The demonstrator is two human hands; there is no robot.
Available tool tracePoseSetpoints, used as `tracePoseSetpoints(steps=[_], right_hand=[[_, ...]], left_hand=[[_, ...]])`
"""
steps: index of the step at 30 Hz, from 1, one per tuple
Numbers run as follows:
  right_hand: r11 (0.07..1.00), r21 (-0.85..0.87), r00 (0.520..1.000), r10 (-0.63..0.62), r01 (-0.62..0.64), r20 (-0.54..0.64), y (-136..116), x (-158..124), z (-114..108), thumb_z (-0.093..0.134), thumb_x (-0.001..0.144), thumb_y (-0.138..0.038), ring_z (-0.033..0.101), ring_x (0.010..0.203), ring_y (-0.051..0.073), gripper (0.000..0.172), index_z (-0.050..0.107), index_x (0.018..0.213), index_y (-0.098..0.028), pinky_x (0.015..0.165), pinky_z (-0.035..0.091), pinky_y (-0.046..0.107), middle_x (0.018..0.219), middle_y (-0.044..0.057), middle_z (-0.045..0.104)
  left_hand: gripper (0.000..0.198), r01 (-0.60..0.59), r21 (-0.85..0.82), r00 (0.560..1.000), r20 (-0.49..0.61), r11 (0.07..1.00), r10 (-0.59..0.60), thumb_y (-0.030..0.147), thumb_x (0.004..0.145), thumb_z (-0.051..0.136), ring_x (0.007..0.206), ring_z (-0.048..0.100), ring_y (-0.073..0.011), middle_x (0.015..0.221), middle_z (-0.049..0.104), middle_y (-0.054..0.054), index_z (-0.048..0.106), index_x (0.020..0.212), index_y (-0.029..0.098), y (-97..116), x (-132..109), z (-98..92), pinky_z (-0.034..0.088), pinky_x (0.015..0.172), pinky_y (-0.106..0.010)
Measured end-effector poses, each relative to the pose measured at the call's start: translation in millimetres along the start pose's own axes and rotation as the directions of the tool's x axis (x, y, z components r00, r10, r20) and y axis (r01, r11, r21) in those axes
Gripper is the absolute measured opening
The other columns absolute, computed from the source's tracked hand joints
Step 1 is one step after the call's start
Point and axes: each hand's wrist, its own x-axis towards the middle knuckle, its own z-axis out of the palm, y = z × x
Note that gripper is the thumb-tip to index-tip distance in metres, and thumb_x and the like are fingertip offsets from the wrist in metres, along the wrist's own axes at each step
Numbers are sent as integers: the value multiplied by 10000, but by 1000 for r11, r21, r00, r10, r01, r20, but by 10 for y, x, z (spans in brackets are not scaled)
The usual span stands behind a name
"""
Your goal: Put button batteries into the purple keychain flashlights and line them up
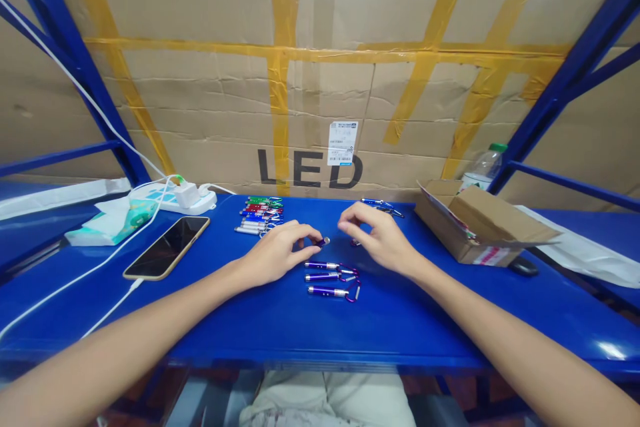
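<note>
My left hand [280,250] is closed on a small purple flashlight [320,242], whose round silver end shows past the fingertips. To its right, my right hand [377,233] has its fingers curled together; whatever they may hold is hidden, and a bit of a dark purple clip shows just below them. Nearer to me lie three purple flashlights [327,291] with carabiner clips, stacked in a column. Behind my left hand is a row of green, red, blue and silver flashlights [257,217]. Several blue pieces [383,205] lie behind my right hand.
On the blue table [240,327], a phone [167,247] with a cable, a tissue pack [115,221] and a power strip [200,200] are at left. At right stand an open carton [475,223], a bottle [485,165] and a black object [524,266]. A large cardboard sheet [210,107] stands behind.
</note>
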Motion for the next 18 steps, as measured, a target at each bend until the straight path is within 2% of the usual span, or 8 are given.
tracePoseSetpoints(steps=[2,4,6,8,10,14,18], right_hand=[[986,-158,999,39,-42,-26,140,8,-92,551,1101,-327,637,868,227,184,641,971,-232,833,500,370,939,55,705],[947,-320,995,62,-36,73,302,0,-182,557,1074,-256,637,950,254,106,650,1029,-232,874,490,387,1016,77,708],[913,-405,972,130,-40,196,442,-21,-246,584,1027,-172,645,972,266,102,671,1014,-223,879,485,388,1015,87,709],[916,-396,929,196,-59,313,525,-40,-275,643,991,-162,660,921,257,72,690,980,-215,833,491,368,996,86,716],[936,-343,904,211,-78,373,543,-48,-275,646,991,-153,673,883,243,84,700,969,-214,809,497,353,977,79,728],[964,-261,919,149,-53,366,473,-39,-250,650,1001,-162,678,924,237,72,695,1002,-218,846,506,351,999,67,727],[971,-238,913,99,-2,396,416,-35,-218,633,993,-125,643,869,220,118,657,920,-214,811,489,343,931,49,707]], left_hand=[[215,-10,12,1000,-6,1000,10,365,1064,637,914,685,-199,1111,785,-41,741,1216,254,-18,0,-11,523,840,-327],[219,-11,15,1000,-7,1000,11,364,1073,621,933,690,-203,1152,783,-48,727,1226,249,-24,-1,-19,525,845,-330],[231,-6,3,1000,-8,1000,6,352,1077,609,924,695,-199,1166,780,-53,703,1254,236,-18,-1,-24,532,847,-330],[256,2,-17,1000,-19,1000,-3,341,1078,600,888,697,-190,1143,780,-52,676,1296,230,-6,-1,-28,545,854,-328],[305,4,-32,999,-33,999,-6,339,1081,588,848,694,-180,1125,777,-47,643,1364,240,7,-2,-33,558,856,-326],[396,-11,-26,999,-39,1000,10,352,1091,568,835,690,-175,1172,766,-49,584,1480,279,18,-6,-49,567,840,-318],[361,-22,3,999,-25,1000,22,353,1091,567,883,692,-188,1194,763,-43,621,1444,296,14,-9,-55,555,861,-324]])
